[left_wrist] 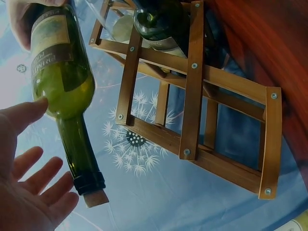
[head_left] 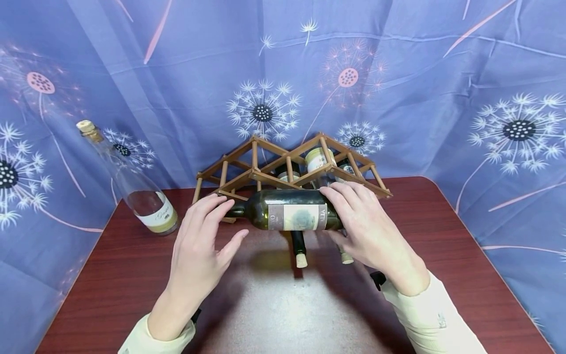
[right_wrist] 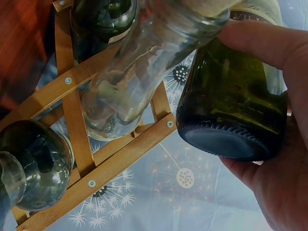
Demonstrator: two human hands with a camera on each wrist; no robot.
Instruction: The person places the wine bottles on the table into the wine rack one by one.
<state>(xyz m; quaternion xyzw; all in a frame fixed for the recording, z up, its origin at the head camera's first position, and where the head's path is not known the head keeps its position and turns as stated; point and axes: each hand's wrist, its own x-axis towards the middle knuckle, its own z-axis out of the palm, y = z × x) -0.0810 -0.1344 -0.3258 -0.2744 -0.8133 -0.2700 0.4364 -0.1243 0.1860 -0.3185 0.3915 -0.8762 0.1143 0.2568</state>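
A dark green wine bottle (head_left: 300,210) with a pale label lies sideways in the air in front of the wooden rack (head_left: 254,172). My right hand (head_left: 364,221) grips it near its base, thumb below and fingers above. At the neck end, my left hand (head_left: 201,241) is spread with fingers loosely bent. In the left wrist view its thumb overlaps the shoulder of the bottle (left_wrist: 65,91), and its fingers are beside the corked neck. Behind the held bottle, a dark bottle (head_left: 299,246) and a clear bottle (head_left: 347,257) stick out of the rack, corks toward me.
A tall clear corked bottle (head_left: 152,211) stands on the left of the reddish-brown table (head_left: 128,275). Another dark bottle (head_left: 347,167) sits in the rack's right part. Blue dandelion-print cloth (head_left: 199,88) hangs behind and at both sides.
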